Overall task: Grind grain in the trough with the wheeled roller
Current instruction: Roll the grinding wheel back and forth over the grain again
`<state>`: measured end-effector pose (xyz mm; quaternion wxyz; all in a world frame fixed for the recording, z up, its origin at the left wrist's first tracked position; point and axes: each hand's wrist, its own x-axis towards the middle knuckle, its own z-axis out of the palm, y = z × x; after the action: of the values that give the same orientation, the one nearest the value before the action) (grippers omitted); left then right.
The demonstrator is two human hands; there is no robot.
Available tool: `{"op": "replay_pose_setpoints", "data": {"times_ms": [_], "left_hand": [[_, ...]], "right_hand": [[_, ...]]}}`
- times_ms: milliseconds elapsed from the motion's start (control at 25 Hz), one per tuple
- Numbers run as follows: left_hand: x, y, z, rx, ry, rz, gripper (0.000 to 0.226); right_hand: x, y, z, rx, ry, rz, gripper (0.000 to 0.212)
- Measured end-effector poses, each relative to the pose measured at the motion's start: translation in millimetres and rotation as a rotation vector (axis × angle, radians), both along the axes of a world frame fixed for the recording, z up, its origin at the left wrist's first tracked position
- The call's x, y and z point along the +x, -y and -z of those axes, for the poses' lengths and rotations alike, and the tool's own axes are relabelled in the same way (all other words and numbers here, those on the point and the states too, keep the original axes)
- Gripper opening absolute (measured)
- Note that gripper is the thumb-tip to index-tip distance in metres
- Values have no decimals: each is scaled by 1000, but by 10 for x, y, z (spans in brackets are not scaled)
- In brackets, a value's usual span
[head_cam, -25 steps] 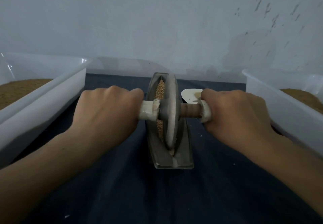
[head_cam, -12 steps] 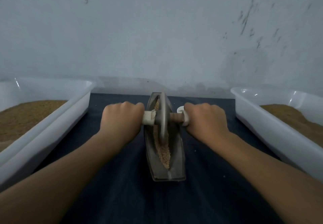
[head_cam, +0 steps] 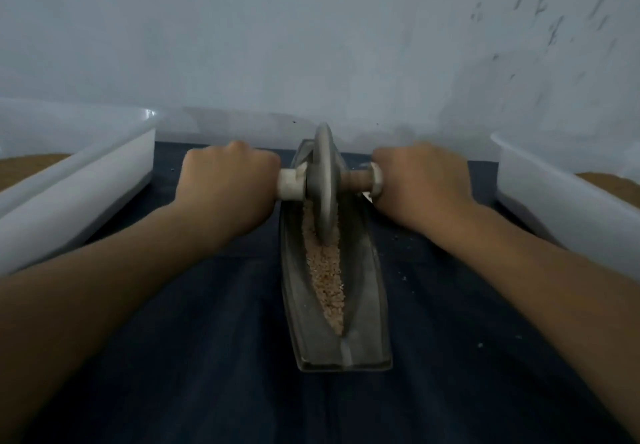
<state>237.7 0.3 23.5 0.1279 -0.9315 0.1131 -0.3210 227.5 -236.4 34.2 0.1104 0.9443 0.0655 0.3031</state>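
Observation:
A narrow grey boat-shaped trough (head_cam: 363, 308) lies lengthwise on a dark blue cloth, with a line of tan crushed grain (head_cam: 327, 281) along its groove. The grey wheeled roller (head_cam: 323, 184) stands upright in the far half of the trough. My left hand (head_cam: 225, 187) grips the white left end of its axle handle. My right hand (head_cam: 420, 185) grips the right end, beside a brown wooden section and a white collar. Both fists hide the handle's outer ends.
A white plastic tub (head_cam: 86, 180) with brown grain stands at the left, and another white tub (head_cam: 561, 198) with grain at the right. A pale wall rises just behind the trough. A few loose crumbs lie on the cloth to the right of the trough.
Both hands pushed the roller away from me, from the trough's middle to its far end. Grain in the near half now lies uncovered.

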Motion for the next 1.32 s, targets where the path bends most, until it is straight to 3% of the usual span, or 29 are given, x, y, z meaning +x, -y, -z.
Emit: {"op": "replay_pose_setpoints", "data": {"times_ms": [160,320,440,600,680,760,880,960,1120,1200,1320], "left_hand": [[191,23,-4,-86,-31,-11,12],[-245,0,-69,15,24,45,20],[-717,-122,-133,120,4,127,35],[-758,-249,-112,44,-21,158,50],[-546,-185,-9,66,-18,64,44],[-186,-70,10,44,2,39,25],[199,40,-107,-32,-101,16,6],[226,70,-188,-29,-146,4,8],[-328,-47,-165,12,-141,41,11],[-645,-130,-164,85,-45,145,25],[-779,-250,-282,80,58,255,37]], "right_hand": [[184,-62,-21,11,35,16,21],[-353,26,16,15,-43,-21,14],[-870,140,-14,-18,35,-102,27],[-891,155,-128,-60,30,-135,32],[-628,89,-36,-93,21,-38,34],[-234,33,-3,-37,15,34,32],[146,-61,-35,79,-44,65,13],[157,-82,-42,83,-69,81,8],[-476,4,-39,15,-61,-14,25],[-858,112,-37,-29,48,-66,30],[-1049,203,-45,26,34,-124,26]]}}
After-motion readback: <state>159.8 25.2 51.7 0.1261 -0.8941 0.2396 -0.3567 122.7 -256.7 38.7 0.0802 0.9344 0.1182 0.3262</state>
